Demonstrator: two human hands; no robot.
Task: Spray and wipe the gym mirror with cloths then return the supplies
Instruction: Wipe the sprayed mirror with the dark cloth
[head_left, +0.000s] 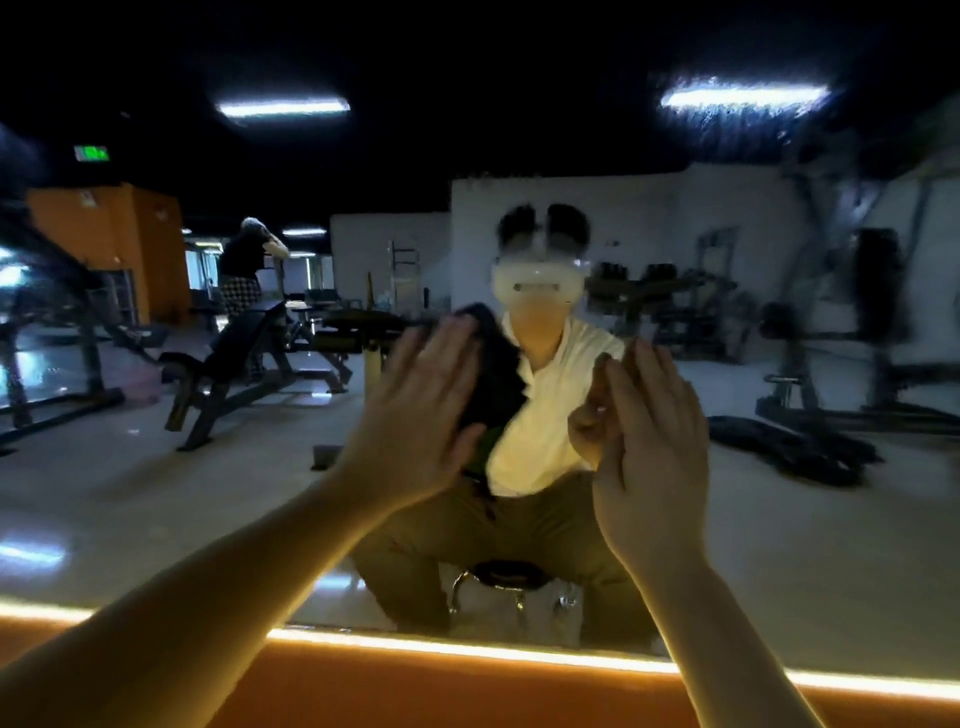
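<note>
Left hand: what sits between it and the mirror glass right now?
A dark cloth lies between the left hand and the mirror, with the hand flat on it. It shows past the hand's right edge in the head view.

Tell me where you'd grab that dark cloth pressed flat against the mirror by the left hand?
Probably the bunched edge of the dark cloth sticking out right of the left hand, pinched from the right side; the rest lies flat between the palm and the mirror.
</note>
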